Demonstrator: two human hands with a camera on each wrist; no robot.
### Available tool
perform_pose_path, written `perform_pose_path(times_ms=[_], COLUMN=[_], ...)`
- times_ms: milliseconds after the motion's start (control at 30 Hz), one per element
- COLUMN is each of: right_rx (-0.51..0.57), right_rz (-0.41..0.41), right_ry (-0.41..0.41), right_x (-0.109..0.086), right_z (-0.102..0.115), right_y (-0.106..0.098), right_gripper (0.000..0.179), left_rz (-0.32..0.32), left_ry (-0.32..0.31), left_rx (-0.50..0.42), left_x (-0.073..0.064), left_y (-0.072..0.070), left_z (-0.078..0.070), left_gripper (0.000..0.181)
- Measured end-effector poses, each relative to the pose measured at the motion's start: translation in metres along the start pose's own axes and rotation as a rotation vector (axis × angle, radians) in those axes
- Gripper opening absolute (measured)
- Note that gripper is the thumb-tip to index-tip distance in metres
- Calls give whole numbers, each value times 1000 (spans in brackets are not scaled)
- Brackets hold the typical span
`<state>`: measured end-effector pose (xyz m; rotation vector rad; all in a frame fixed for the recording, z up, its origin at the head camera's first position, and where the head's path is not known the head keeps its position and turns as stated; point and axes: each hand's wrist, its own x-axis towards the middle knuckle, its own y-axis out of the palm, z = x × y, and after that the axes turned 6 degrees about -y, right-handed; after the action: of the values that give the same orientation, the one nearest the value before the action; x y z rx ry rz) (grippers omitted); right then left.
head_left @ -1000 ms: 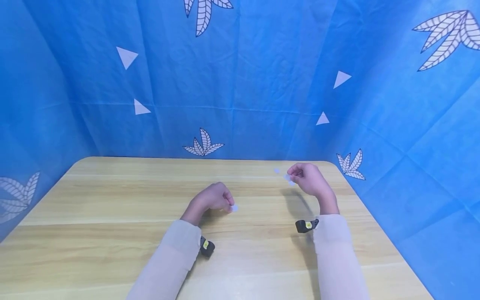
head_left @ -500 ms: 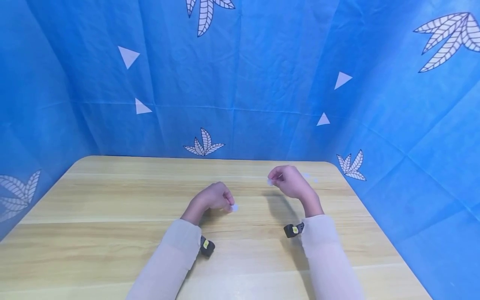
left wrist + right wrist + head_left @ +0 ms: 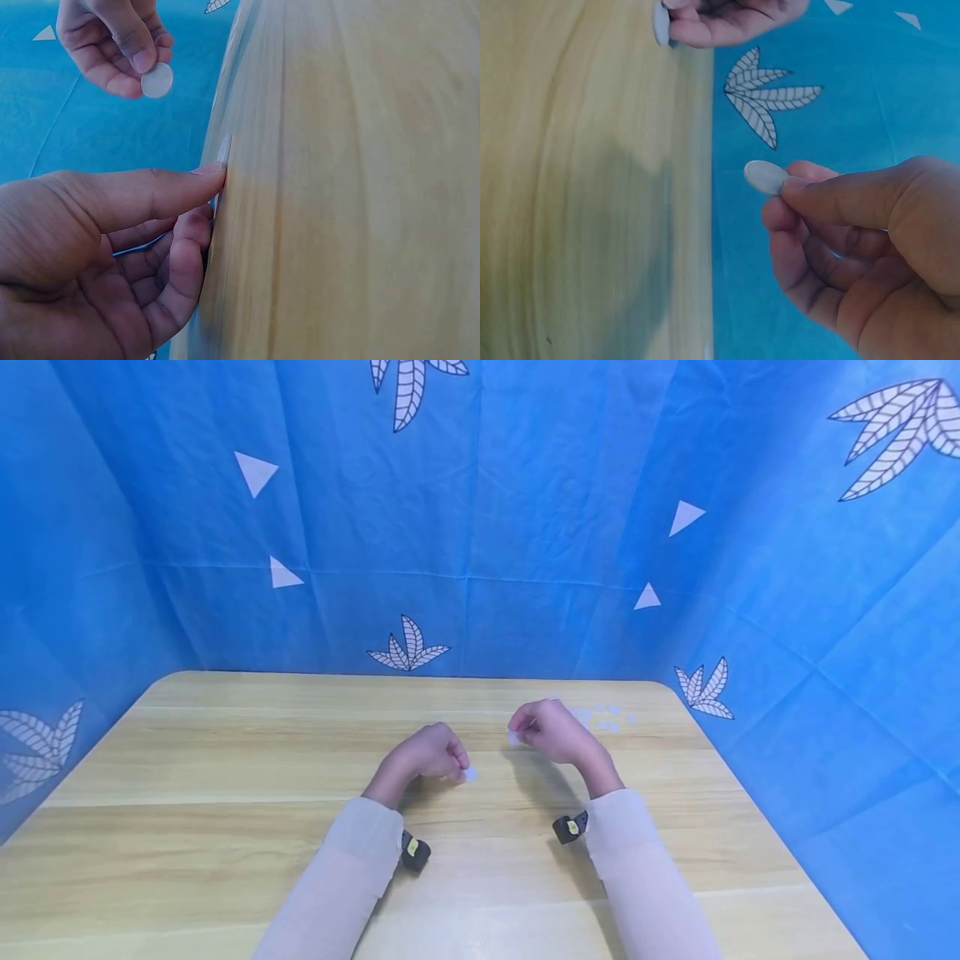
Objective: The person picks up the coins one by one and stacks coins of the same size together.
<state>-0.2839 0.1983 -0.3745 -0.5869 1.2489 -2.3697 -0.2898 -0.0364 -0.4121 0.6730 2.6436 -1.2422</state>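
Left hand (image 3: 427, 752) pinches coin-like disc (image 3: 470, 774) by thumb, low over table (image 3: 225, 827); contact unclear. Right hand (image 3: 553, 731) pinches second disc (image 3: 513, 737), farther right, raised. Seemingly done: both discs taken up. Remaining: neither released, discs apart. Far-right pale specks (image 3: 602, 726) unidentifiable.

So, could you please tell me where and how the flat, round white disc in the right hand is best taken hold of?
I'd pinch the flat, round white disc across its two faces at the free edge, probably from the side of the left hand: it is thin, and that edge sticks out past the right hand, which grips the opposite edge.
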Motion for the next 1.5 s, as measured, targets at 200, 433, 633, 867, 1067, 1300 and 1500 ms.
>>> perform_pose_path(times_ms=[200, 433, 633, 867, 1067, 1300, 1500], right_rx=[40, 156, 272, 477, 604, 610, 596], right_rz=[33, 86, 115, 119, 131, 131, 124], right_ry=[-27, -20, 27, 146, 257, 347, 341], right_x=[4, 9, 10, 11, 12, 13, 14], right_z=[3, 6, 8, 6, 6, 9, 11], right_y=[10, 24, 32, 41, 49, 55, 57], right_gripper=[14, 11, 14, 16, 15, 13, 13], left_rz=[6, 12, 13, 13, 15, 15, 13], left_ry=[8, 19, 20, 51, 51, 56, 46], left_rx=[6, 4, -20, -36, -43, -26, -17], left_x=[0, 0, 1, 4, 5, 5, 4], left_y=[-1, -1, -1, -1, -1, -2, -2], left_z=[-1, 1, 3, 6, 7, 6, 6], left_gripper=[13, 13, 14, 14, 14, 15, 15])
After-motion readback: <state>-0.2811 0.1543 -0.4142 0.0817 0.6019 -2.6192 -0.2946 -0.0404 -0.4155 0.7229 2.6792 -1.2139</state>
